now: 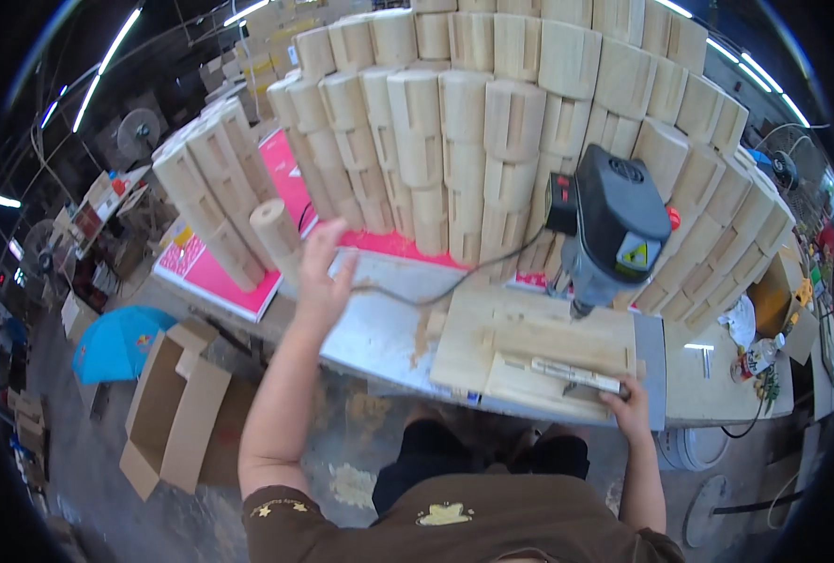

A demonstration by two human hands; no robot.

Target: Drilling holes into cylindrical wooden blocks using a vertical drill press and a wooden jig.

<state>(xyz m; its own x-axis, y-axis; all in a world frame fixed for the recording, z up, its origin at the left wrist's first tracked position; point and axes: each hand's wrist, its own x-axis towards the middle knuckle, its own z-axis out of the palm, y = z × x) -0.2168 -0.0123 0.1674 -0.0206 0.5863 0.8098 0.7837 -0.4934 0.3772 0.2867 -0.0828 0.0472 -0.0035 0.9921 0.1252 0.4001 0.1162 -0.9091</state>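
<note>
My left hand (pixel 325 272) reaches up over the left part of the bench, thumb apart from the fingers, holding nothing visible. Just left of it a short wooden cylinder (pixel 268 218) with a hole in its top stands alone on another piece or the bench. My right hand (pixel 631 405) is closed round the dark end of a long narrow pale bar (pixel 576 375) at the front of a wooden work board (pixel 529 328). The bar's exact kind is unclear. Above the board hangs a dark grey drill press (pixel 621 211), its chuck (pixel 581 308) pointing down.
Tall stacks of slotted wooden cylinders (pixel 436 122) wall the bench's back, with more at the left (pixel 215 155) and right (pixel 717 225). A black cord (pixel 426 302) crosses the white bench surface (pixel 374 342). An open cardboard box (pixel 177 413) and blue umbrella (pixel 121 342) stand left.
</note>
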